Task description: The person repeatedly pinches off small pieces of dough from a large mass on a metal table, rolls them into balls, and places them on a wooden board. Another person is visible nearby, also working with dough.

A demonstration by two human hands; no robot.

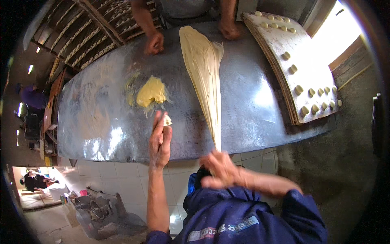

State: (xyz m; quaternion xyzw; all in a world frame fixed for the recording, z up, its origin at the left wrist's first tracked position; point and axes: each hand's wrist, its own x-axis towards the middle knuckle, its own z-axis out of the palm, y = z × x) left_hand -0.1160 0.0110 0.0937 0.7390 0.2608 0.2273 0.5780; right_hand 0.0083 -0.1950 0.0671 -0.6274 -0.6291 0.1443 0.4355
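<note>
Dough | long pleated sheet on bench, 12 to 6 o'clock | soft, stretchy, tears easily; best gripped at narrow near end | right hand fingers closed there | left hand fingers pinch scrap | butter lump at 10 o'clock

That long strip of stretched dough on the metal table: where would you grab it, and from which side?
Probably the narrow near end of the dough strip, coming from the table's near edge. It tapers to a thin neck there, where the right hand is, while the far end fans wide and flat beside another person's hand.
</note>
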